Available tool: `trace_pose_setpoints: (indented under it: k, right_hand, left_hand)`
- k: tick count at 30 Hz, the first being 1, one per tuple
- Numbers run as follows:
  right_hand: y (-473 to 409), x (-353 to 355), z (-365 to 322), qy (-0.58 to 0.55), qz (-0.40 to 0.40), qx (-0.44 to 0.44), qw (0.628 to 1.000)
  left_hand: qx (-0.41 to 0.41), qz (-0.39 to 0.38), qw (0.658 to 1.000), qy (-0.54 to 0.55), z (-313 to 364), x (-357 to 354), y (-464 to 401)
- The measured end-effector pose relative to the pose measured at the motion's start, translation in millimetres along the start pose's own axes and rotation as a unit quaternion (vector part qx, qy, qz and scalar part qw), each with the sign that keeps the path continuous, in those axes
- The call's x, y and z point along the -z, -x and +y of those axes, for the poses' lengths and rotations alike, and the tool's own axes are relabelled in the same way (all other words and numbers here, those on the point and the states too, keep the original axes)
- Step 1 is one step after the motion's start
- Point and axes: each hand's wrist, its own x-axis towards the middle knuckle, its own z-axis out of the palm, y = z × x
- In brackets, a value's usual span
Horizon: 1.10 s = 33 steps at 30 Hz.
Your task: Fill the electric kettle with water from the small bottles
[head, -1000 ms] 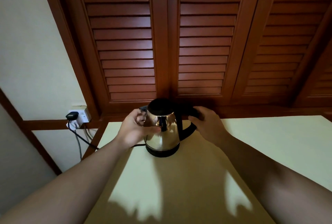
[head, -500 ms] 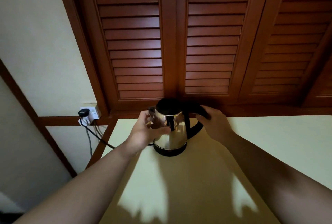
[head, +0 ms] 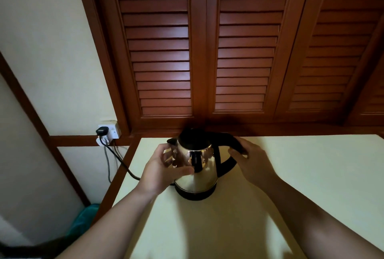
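A steel electric kettle (head: 199,175) with a black lid and black handle stands on its black base near the back left of the pale yellow table (head: 228,227). My left hand (head: 164,169) curls round the kettle's body on its left side, thumb across the front. My right hand (head: 253,163) grips the top of the black handle on the right. No small bottles are in view.
A black cord runs from the kettle's base off the table's left edge to a plug (head: 102,130) in a white wall socket. Dark wooden louvred doors (head: 207,51) rise right behind the table. Something teal (head: 85,221) lies on the floor at the left.
The view has drifted so the kettle sits more to the right and lower in the frame. Both hands keep their hold on the kettle, which stays on its base.
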Motion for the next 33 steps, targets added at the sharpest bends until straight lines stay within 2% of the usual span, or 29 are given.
trace_pose_setpoints:
  k: [4,6,9,25,29,33]
  right_hand:
    - [3,2,-8,0.057,0.023,0.0,0.998]
    - [7,4,-14,0.103,0.054,0.04,0.992]
    - [13,6,-27,0.134,0.061,0.081,0.986]
    - [24,5,-53,0.166,-0.012,0.04,0.985]
    - [41,10,-48,0.152,-0.019,0.019,0.988]
    - [75,17,-28,0.164,-0.047,-0.008,0.985]
  left_hand:
    - [-0.003,0.007,1.0,-0.006,2,1,7]
    - [-0.006,0.011,1.0,-0.019,3,2,10]
    - [-0.013,0.006,0.999,-0.031,4,3,12]
    - [0.001,-0.008,0.997,-0.08,8,5,13]
    - [0.01,-0.033,0.989,-0.141,10,11,25]
    - [0.007,-0.007,0.971,-0.238,-7,23,59]
